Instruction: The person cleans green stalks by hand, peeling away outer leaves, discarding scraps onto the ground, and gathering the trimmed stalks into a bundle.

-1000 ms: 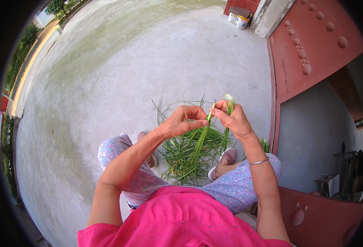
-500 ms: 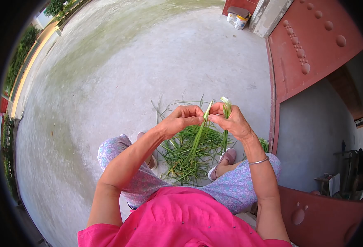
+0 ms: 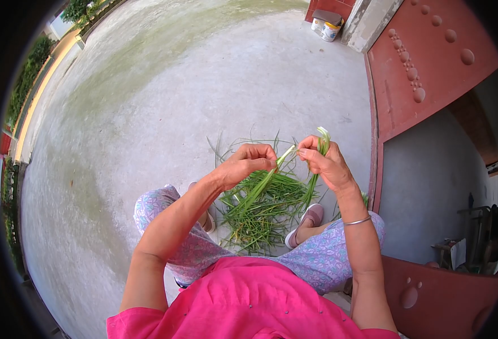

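Observation:
My left hand (image 3: pixel 253 163) pinches a few chives (image 3: pixel 285 156), their pale stem ends pointing up and right and their green leaves trailing down. To its right, my right hand (image 3: pixel 327 162) is closed round a small bunch of chives (image 3: pixel 323 142), white ends above the fingers and leaves hanging below. Its thumb and forefinger pinch close to the tip of the left hand's stems; whether they touch them is too small to tell. Beneath both hands, a loose pile of chives (image 3: pixel 260 217) lies spread on the concrete between my feet.
Pale concrete ground (image 3: pixel 203 85) stretches ahead. On the right stands a red metal door (image 3: pixel 407 79) beside a doorway. Small buckets (image 3: pixel 329 29) sit by the wall at the top. My shoe (image 3: pixel 312 214) is close to the pile's right edge. More green leaves show beside my right knee.
My right hand has moved up and right, away from the left, with its bunch. The stems in my left hand now lean further right.

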`<state>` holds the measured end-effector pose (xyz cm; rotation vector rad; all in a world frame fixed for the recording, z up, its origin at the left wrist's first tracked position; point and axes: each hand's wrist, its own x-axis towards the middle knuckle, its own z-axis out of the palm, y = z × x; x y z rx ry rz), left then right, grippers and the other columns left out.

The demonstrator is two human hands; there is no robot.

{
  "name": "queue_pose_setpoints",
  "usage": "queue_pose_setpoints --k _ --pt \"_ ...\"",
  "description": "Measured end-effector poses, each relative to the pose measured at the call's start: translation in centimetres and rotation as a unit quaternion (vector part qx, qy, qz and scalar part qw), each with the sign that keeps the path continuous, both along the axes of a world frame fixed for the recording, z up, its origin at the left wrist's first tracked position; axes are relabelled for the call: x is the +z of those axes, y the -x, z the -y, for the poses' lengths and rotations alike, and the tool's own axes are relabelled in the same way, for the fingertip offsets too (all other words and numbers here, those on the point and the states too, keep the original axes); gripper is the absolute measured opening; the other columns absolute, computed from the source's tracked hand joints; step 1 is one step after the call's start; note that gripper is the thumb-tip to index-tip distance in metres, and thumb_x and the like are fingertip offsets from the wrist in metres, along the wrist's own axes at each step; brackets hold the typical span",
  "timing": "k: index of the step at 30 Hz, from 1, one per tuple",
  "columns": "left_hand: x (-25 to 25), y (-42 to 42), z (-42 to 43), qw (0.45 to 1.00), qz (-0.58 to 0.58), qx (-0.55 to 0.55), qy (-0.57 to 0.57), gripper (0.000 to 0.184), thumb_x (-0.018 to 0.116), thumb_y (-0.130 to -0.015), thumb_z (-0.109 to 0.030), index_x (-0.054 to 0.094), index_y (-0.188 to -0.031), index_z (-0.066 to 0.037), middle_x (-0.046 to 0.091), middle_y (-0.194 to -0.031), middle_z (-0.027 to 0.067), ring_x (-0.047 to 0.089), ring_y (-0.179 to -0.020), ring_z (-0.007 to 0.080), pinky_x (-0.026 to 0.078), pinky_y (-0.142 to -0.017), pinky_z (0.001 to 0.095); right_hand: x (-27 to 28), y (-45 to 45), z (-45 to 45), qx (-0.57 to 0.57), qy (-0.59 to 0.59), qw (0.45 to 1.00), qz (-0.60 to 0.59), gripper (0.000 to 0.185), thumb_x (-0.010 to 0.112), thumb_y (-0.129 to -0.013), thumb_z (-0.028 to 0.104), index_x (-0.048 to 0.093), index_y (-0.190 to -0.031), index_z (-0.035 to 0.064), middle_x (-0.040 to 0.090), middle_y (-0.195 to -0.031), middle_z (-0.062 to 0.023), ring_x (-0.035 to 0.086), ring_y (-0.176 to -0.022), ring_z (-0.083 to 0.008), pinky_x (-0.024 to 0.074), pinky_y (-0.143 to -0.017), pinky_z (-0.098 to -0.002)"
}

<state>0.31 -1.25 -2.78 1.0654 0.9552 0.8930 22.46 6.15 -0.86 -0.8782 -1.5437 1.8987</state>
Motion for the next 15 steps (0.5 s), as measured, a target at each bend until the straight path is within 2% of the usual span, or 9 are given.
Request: queue_pose_setpoints --k 2,5,9,14,15 --pt "0.2 0.1 0.0 1.0 -0.003 -0.001 -0.001 0.006 0.058 -0.083 -0.009 0.06 -0.084 -0.004 0.063 -0.081 0.0029 0.056 -0.082 0.0116 0.041 -0.081 0.0281 -0.2 -0.2 -0.2 -0.007 0.0 1.0 -0.01 0.012 0.06 -0.086 0.014 0.058 -0.091 0.0029 0.053 -0.075 0.0018 0.03 -0.05 0.0005 0.0215 -0.044 -0.0169" --pt "0.2 0.3 0.1 1.0 -0.002 -0.001 -0.006 0.006 0.058 -0.083 -0.009 0.06 -0.084 -0.004 0.063 -0.081 0.003 0.056 -0.082 0.0118 0.041 -0.081 0.0284 0.0 -0.5 -0.3 -0.019 0.026 0.999 -0.022 0.011 0.059 -0.086 0.013 0.058 -0.091 0.0026 0.052 -0.074 0.0017 0.03 -0.05 0.0007 0.021 -0.044 -0.0165" --pt "0.3 0.5 0.1 1.0 -0.006 0.0 -0.014 0.004 0.058 -0.083 -0.008 0.059 -0.084 -0.004 0.063 -0.081 0.0027 0.056 -0.082 0.011 0.042 -0.079 0.0273 0.3 -0.8 -0.5 -0.038 0.037 0.998 -0.039 0.012 0.059 -0.086 0.013 0.057 -0.091 0.0024 0.051 -0.075 0.0009 0.029 -0.049 0.0005 0.0217 -0.043 -0.0166" --pt "-0.4 1.2 0.1 0.995 -0.077 0.026 -0.059 0.005 0.059 -0.085 -0.007 0.057 -0.083 -0.004 0.062 -0.081 0.0025 0.055 -0.082 0.0092 0.044 -0.074 0.0248 0.4 -1.3 -0.8 -0.05 0.026 0.998 -0.031 0.013 0.061 -0.084 0.013 0.058 -0.088 0.0017 0.052 -0.073 0.001 0.03 -0.048 -0.0001 0.0232 -0.043 -0.017" --pt "-0.4 1.3 0.1 0.992 -0.097 0.035 -0.076 0.005 0.059 -0.086 -0.007 0.057 -0.083 -0.003 0.063 -0.081 0.0025 0.055 -0.082 0.0091 0.044 -0.074 0.0247 0.4 -1.2 -0.6 -0.021 0.002 1.0 0.002 0.013 0.062 -0.084 0.012 0.059 -0.089 0.0007 0.055 -0.074 0.0002 0.035 -0.05 -0.001 0.0276 -0.045 -0.0174"
